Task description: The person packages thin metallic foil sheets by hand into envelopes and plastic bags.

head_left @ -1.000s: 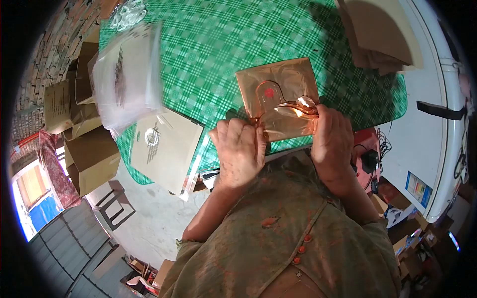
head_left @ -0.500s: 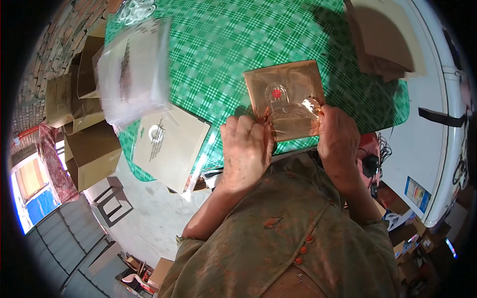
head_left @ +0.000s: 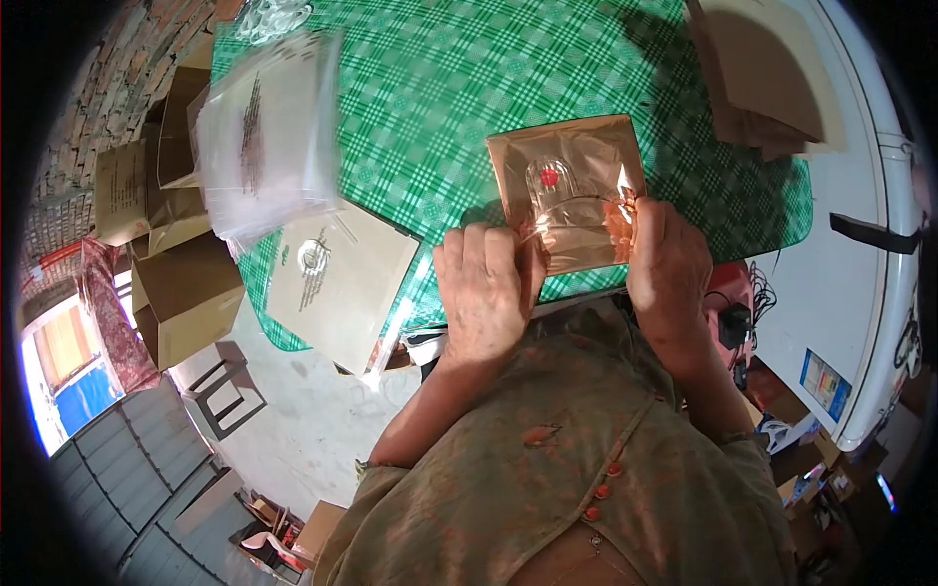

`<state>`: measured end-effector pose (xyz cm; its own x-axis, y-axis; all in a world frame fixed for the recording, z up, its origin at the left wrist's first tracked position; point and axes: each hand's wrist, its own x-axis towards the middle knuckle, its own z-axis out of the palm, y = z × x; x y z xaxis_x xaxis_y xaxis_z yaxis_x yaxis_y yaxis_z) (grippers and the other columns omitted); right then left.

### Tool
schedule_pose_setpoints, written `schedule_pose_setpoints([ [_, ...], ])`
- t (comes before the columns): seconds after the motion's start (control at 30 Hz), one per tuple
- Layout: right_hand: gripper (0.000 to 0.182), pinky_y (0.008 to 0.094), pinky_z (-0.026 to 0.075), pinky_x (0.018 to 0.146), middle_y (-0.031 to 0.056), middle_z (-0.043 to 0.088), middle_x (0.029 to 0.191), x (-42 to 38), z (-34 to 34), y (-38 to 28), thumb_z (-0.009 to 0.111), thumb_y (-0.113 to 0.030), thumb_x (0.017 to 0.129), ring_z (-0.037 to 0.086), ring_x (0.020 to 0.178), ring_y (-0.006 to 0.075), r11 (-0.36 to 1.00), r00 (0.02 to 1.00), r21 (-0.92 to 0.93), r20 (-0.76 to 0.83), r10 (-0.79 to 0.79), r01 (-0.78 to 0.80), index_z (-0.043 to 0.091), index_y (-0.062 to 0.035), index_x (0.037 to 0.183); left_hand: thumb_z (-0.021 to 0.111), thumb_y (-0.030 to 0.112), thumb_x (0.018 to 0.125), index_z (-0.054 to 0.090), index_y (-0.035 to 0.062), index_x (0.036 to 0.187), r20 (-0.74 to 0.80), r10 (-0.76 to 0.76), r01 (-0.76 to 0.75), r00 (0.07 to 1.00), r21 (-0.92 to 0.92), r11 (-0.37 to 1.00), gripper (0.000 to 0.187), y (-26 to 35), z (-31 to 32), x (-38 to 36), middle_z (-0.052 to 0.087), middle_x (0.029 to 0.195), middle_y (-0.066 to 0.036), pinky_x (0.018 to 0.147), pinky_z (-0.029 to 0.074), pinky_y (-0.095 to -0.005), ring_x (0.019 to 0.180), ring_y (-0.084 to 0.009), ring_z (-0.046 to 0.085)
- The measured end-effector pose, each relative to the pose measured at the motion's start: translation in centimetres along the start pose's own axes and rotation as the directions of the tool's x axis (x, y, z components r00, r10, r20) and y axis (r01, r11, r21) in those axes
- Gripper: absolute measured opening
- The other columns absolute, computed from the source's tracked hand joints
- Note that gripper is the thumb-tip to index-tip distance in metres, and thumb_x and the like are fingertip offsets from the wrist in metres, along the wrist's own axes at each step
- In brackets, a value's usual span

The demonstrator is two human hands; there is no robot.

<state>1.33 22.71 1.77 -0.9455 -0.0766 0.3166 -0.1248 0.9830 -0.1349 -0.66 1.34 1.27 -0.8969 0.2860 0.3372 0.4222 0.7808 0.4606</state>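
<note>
A shiny copper-coloured packet (head_left: 576, 210) with a red mark near its middle lies at the front edge of the green checked tablecloth (head_left: 440, 88). My left hand (head_left: 486, 283) pinches the packet's lower left side, fingers curled. At the right side, my right hand (head_left: 669, 264) grips the film, which is crinkled and bright beside the fingertips. To the left of my left hand, a pale printed sheet (head_left: 342, 283) in clear wrap lies tilted over the table edge. Beyond it is a stack of clear plastic sleeves (head_left: 269, 137).
Open cardboard boxes (head_left: 186, 293) stand at the left. Brown sheets (head_left: 762, 73) are piled at the back right, beside a white appliance (head_left: 840, 283). A grey stool (head_left: 225, 391) stands on the floor at the lower left. White cord (head_left: 274, 18) lies at the back left.
The film at the packet's right side is more bunched, and the crinkles at its left side look flatter. The whole view has shifted slightly; both hands keep their hold.
</note>
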Motion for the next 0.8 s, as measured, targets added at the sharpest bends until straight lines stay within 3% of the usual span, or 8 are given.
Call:
schedule_pose_setpoints([
  [0.2, 0.019, 0.0441, 0.052, 0.065, 0.0097, 0.059, 0.087, 0.0, 0.1, -0.2, 0.065, -0.009, 0.091, 0.065, 0.073, 0.0293, 1.000, 1.000, -0.028, 0.021, 0.006, -0.005, 0.057, -0.0065, 0.109, 0.082, 0.003, 0.086, 0.064, 0.0063, 0.120, -0.218, 0.223, -0.225, 0.950, 0.013, 0.974, 0.039, 0.5, -0.1, 0.7, 0.065, 0.120, -0.015, 0.091, 0.048, -0.0482, 0.104, -0.0364, 0.061],
  [0.27, 0.018, 0.0440, 0.053, 0.065, 0.0092, 0.059, 0.088, -0.1, 0.6, -0.1, 0.065, -0.010, 0.091, 0.065, 0.074, 0.0290, 0.999, 1.000, -0.036, 0.021, 0.018, -0.017, 0.056, -0.0074, 0.106, 0.079, 0.004, 0.084, 0.066, 0.0032, 0.130, -0.102, 0.358, -0.370, 0.928, -0.156, 0.916, 0.048, 1.0, -0.2, 1.5, 0.064, 0.136, -0.019, 0.103, 0.051, -0.0513, 0.125, -0.0411, 0.062],
  [0.33, 0.017, 0.0436, 0.053, 0.065, 0.0088, 0.059, 0.087, 0.1, 0.5, -0.2, 0.065, -0.010, 0.091, 0.065, 0.074, 0.0288, 0.999, 1.000, -0.050, -0.011, 0.014, -0.015, 0.057, -0.0079, 0.106, 0.079, 0.012, 0.088, 0.062, 0.0017, 0.145, 0.077, 0.431, -0.412, 0.899, -0.186, 0.892, 0.060, 2.3, -0.5, 2.1, 0.059, 0.151, -0.022, 0.118, 0.045, -0.0517, 0.143, -0.0414, 0.054],
  [0.37, 0.017, 0.0434, 0.053, 0.065, 0.0085, 0.059, 0.087, 0.2, 0.4, -0.2, 0.065, -0.011, 0.091, 0.065, 0.074, 0.0287, 0.998, 1.000, -0.056, -0.028, 0.012, -0.013, 0.057, -0.0081, 0.105, 0.077, 0.031, 0.094, 0.049, 0.0018, 0.160, 0.227, 0.430, -0.415, 0.874, -0.110, 0.903, 0.077, 2.9, -0.6, 2.1, 0.048, 0.164, -0.023, 0.128, 0.033, -0.0526, 0.156, -0.0401, 0.041],
  [0.47, 0.017, 0.0433, 0.053, 0.065, 0.0082, 0.059, 0.085, 0.2, 0.3, -0.2, 0.065, -0.012, 0.091, 0.065, 0.074, 0.0286, 0.999, 1.000, -0.042, -0.007, 0.014, -0.014, 0.057, -0.0087, 0.105, 0.072, 0.051, 0.095, 0.040, 0.0018, 0.165, 0.350, 0.351, -0.293, 0.869, -0.207, 0.933, 0.092, 2.2, 0.4, 2.4, 0.038, 0.171, -0.022, 0.132, 0.026, -0.0532, 0.162, -0.0391, 0.032],
  [0.5, 0.017, 0.0430, 0.054, 0.066, 0.0081, 0.059, 0.086, 0.3, 0.3, -0.2, 0.065, -0.012, 0.092, 0.066, 0.075, 0.0286, 1.000, 1.000, -0.021, -0.004, 0.019, -0.019, 0.057, -0.0085, 0.106, 0.070, 0.060, 0.092, 0.035, 0.0023, 0.167, 0.359, 0.344, -0.319, 0.868, -0.129, 0.939, 0.101, 1.7, 0.9, 2.0, 0.030, 0.175, -0.022, 0.132, 0.023, -0.0550, 0.163, -0.0398, 0.027],
  [0.77, 0.033, 0.0458, 0.054, 0.077, 0.0149, 0.067, 0.106, -0.5, -1.2, 1.8, 0.068, -0.001, 0.094, 0.069, 0.096, 0.0337, 0.926, 0.992, 0.367, -0.045, 0.117, -0.093, 0.062, -0.0028, 0.126, 0.075, 0.060, 0.087, 0.030, -0.0045, 0.167, 0.377, 0.306, -0.304, 0.874, -0.068, 0.950, 0.113, 2.1, 1.4, 1.8, 0.027, 0.175, -0.028, 0.131, 0.024, -0.0599, 0.163, -0.0450, 0.026],
  [0.8, 0.035, 0.0476, 0.053, 0.081, 0.0154, 0.067, 0.108, -1.0, -1.5, 2.5, 0.068, 0.000, 0.094, 0.068, 0.098, 0.0343, 0.942, 0.990, 0.335, -0.127, 0.053, -0.007, 0.062, -0.0022, 0.128, 0.076, 0.059, 0.086, 0.030, -0.0049, 0.167, 0.384, 0.305, -0.301, 0.872, -0.070, 0.951, 0.113, 2.1, 1.4, 1.9, 0.027, 0.174, -0.028, 0.131, 0.024, -0.0602, 0.163, -0.0454, 0.026],
])
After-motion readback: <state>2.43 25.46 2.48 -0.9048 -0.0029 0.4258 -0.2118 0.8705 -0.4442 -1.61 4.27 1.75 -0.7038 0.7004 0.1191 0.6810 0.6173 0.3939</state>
